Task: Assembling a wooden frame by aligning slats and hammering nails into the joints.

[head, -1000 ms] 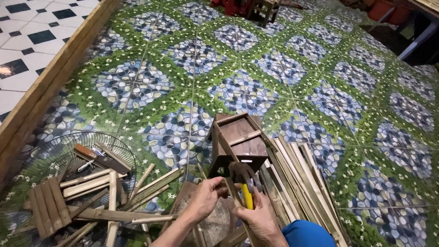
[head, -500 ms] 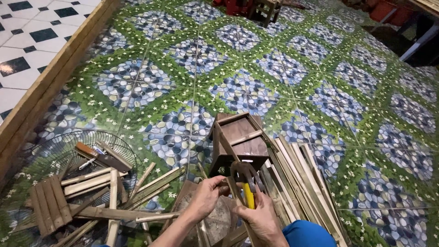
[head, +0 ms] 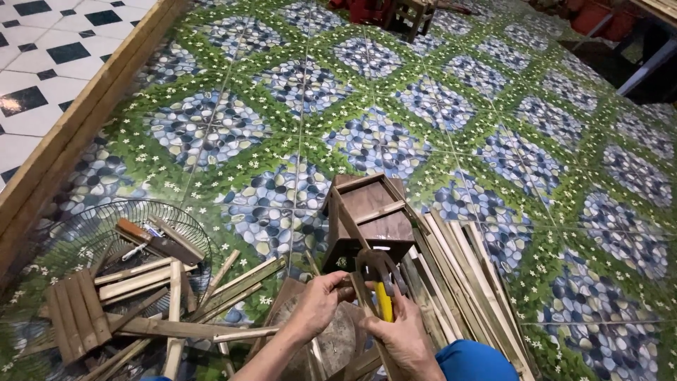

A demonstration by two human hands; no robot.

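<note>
Patterned floor tiles (head: 451, 106), green with blue pebble diamonds and small white flowers, spread out ahead of you, with a long wooden beam (head: 77, 134) running along their left edge. Your left hand (head: 321, 303) has its fingers curled around a thin wooden strip (head: 367, 296), pinching it near the top. Your right hand (head: 405, 335) grips a tool with a yellow handle (head: 384, 300), fingers wrapped tight; its dark curved head sits just above your knuckles, though the view is too cramped to say exactly what kind of tool it is. Both hands work right at the near edge of a small dark wooden box frame (head: 370, 215) standing on the tiles. Beside it, to the right, lies a bundle of long pale slats (head: 465, 268). To your left, scrap wood pieces (head: 148, 303) lie scattered near a round wire fan guard (head: 106, 226).
</note>
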